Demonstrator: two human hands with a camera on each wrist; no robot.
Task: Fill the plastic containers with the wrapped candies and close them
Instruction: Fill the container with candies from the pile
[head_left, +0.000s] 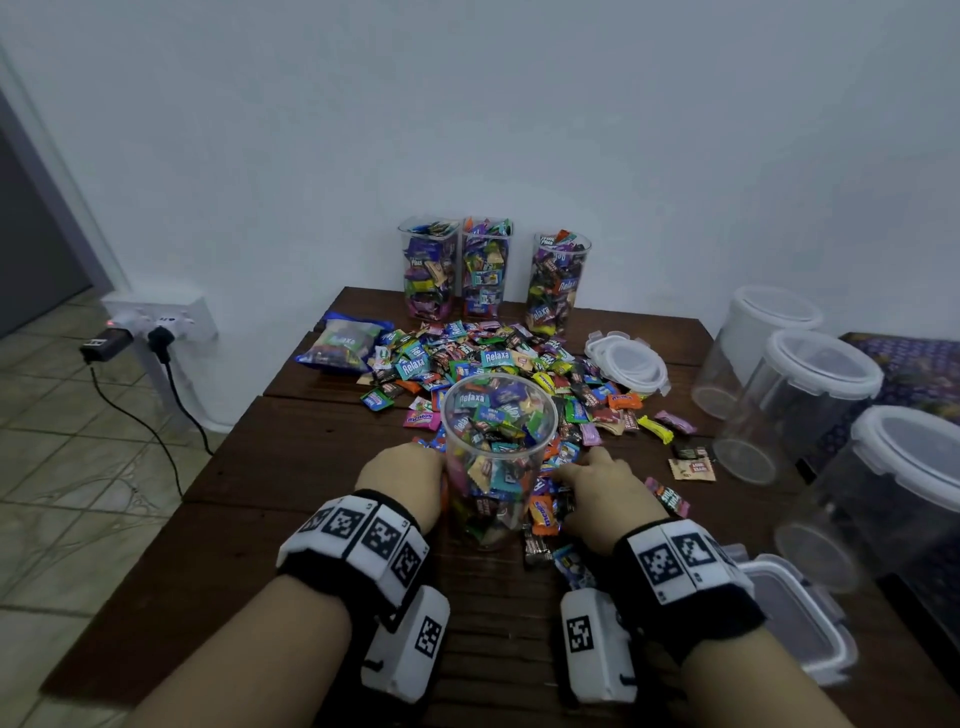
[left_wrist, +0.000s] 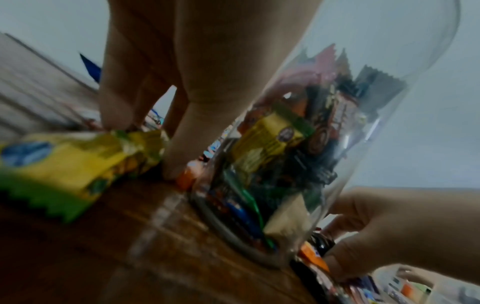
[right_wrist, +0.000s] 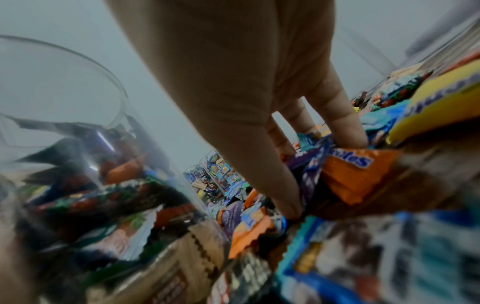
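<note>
Clear plastic container (head_left: 498, 457) sits upright near the front middle of the dark wooden desk (head_left: 270, 467), lid off and already packed most of the way up with wrapped candies. Left hand (head_left: 402, 480) is pressed against its left side; from the left wrist cam the fingers (left_wrist: 182, 144) run down to the desk right beside the wall of the container, so that grip looks more like steadying than a proper wrap. Honestly can't tell if the thumb is round it.

Right hand (head_left: 605, 491) is down in the loose candy just right of the container, its grip pinching a small bunch of wrappers. The right wrist cam shows the thumb and fingers (right_wrist: 283, 185) closing on a purple one next to an orange candy (right_wrist: 355, 172).

Big candy pile (head_left: 493, 364) is spread behind the container, and three filled containers (head_left: 488, 270) stand open at the back edge by the wall. Stack of white lids (head_left: 631, 364) lies right of the pile. Three empty lidded containers (head_left: 810, 384) lie tilted on the far right.
</note>
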